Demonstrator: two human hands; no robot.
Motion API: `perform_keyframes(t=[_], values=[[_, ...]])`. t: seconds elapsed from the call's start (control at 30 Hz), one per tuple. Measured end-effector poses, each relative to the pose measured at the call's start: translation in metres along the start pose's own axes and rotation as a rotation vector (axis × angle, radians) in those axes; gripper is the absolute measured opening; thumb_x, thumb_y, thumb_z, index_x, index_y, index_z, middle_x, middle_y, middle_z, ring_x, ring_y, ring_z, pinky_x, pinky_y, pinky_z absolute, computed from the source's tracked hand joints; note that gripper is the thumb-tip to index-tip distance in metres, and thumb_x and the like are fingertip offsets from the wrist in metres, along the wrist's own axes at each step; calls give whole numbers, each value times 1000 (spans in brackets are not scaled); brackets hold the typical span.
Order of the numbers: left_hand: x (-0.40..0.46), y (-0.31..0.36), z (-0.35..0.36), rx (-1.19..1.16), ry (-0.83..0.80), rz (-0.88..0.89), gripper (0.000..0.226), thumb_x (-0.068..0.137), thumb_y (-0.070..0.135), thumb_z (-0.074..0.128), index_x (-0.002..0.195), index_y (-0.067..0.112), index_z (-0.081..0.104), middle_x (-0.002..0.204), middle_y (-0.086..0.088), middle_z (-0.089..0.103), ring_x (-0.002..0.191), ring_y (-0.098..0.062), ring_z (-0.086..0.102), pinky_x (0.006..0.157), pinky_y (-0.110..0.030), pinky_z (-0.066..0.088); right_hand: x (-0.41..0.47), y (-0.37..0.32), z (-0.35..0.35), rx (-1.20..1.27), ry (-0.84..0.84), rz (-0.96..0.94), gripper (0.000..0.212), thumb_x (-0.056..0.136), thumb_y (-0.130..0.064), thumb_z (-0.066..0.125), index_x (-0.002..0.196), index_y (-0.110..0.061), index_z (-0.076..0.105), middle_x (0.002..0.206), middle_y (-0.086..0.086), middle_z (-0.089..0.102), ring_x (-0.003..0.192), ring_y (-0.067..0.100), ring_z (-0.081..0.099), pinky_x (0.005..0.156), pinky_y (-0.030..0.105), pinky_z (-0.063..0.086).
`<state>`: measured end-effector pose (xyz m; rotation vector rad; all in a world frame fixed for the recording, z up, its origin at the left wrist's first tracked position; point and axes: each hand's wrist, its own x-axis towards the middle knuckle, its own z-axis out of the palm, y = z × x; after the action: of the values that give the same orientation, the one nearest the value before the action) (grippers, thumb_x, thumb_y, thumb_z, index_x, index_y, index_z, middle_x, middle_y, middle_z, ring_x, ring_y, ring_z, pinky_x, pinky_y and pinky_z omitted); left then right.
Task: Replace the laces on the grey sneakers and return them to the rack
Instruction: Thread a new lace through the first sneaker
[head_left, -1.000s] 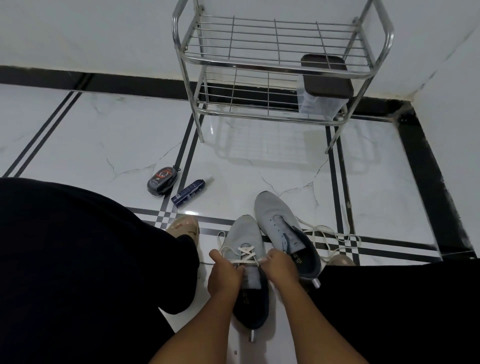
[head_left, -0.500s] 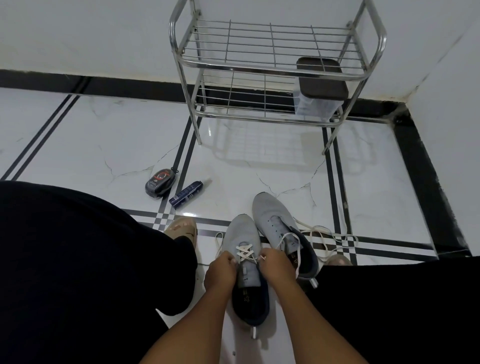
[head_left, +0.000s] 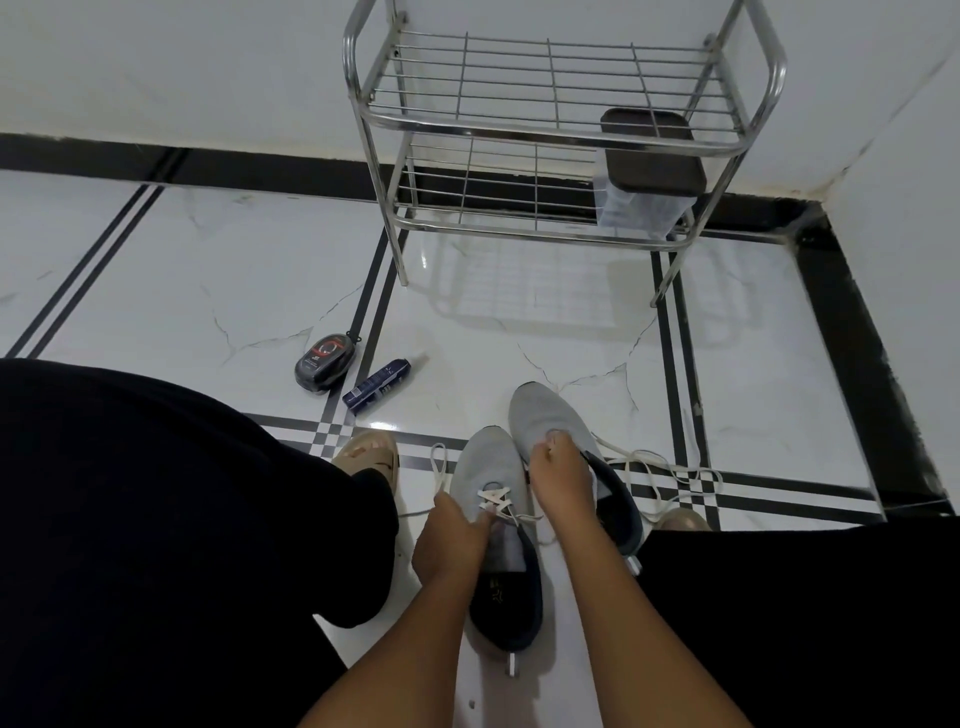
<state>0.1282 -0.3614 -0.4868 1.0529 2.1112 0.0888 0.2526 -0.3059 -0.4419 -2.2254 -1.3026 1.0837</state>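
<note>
Two grey sneakers lie on the white floor between my knees. The near sneaker (head_left: 488, 457) has a white lace (head_left: 493, 498) crossed through its lowest eyelets. My left hand (head_left: 452, 535) grips that sneaker's left side, its thumb pressed beside the crossing. Raised over the far sneaker (head_left: 540, 415), my right hand (head_left: 558, 480) has curled fingers, and a strand of the lace runs from the crossing toward it. Another loose white lace (head_left: 670, 473) lies tangled on the floor to the right. The steel shoe rack (head_left: 519, 124) stands against the wall ahead.
A clear container with a dark lid (head_left: 652, 150) sits on the rack's lower shelf at the right. A black polish sponge (head_left: 324, 361) and a blue tube (head_left: 376, 387) lie on the floor to the left. My legs in black flank the shoes, and a sandalled foot (head_left: 369, 452) rests nearby.
My right hand has lifted away from the near sneaker and moved forward over the far one, drawing the lace. My left hand stays at the near sneaker.
</note>
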Motion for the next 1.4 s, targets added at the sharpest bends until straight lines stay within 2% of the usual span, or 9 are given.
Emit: perform_keyframes(t=[0.17,0.37,0.53,0.6,0.93,1.03,1.13,1.23,1.4], values=[[-15,-3,11,-68,-28,-56,17,89,35,57,100,24,64,106,0,65,96,-21,61,70,-26,40,8,-23,-9,-82,-43,-71,40,98,-8,34,133,-2,50,135,17,52,121,32,50,96,34,41],[1,-12,7,-280,-83,-153,20,95,22,54,101,13,71,109,-8,69,102,-27,62,77,-24,40,-23,13,31,-314,-275,-19,16,89,-19,51,96,-25,64,106,5,65,100,26,59,84,33,48],[7,-18,12,-321,-107,-175,20,95,21,52,96,13,70,107,-9,69,98,-26,62,73,-23,36,-35,21,46,-591,-223,-213,22,91,-20,52,98,-24,72,85,0,44,108,23,49,88,28,42],[7,-18,11,-320,-109,-171,19,96,21,52,92,14,69,106,-9,69,92,-25,60,72,-23,35,-33,22,48,-619,-196,-241,23,92,-20,50,98,-24,72,85,1,45,110,22,47,87,29,40],[8,-20,13,-309,-102,-171,22,96,21,50,100,12,69,108,-8,68,84,-19,53,72,-23,34,-32,24,55,-572,-234,-188,18,88,-22,55,93,-26,72,101,-4,67,114,21,43,92,34,34],[7,-18,9,-356,-113,-241,26,95,23,47,102,10,70,110,-10,68,86,-23,55,71,-25,36,-35,23,57,-517,-211,-162,18,86,-23,57,91,-28,73,97,-3,63,112,22,46,86,31,32],[5,-15,4,-449,-149,-326,31,95,24,48,108,4,68,112,-14,66,92,-27,58,74,-25,37,-35,21,51,-335,-213,-97,13,84,-22,62,87,-30,71,78,-7,44,108,21,50,93,29,39],[4,-18,9,-512,-155,-300,27,94,22,48,101,7,69,106,-13,67,94,-28,61,77,-28,44,-34,20,47,-335,-210,-119,12,84,-18,59,89,-28,63,75,-8,40,108,24,51,94,31,40],[11,-26,23,-542,-165,-237,10,87,23,63,79,18,65,96,-8,71,87,-25,64,86,-33,52,-35,23,44,-433,-275,-225,26,86,-15,49,107,-29,56,102,0,60,111,22,49,95,35,37]])
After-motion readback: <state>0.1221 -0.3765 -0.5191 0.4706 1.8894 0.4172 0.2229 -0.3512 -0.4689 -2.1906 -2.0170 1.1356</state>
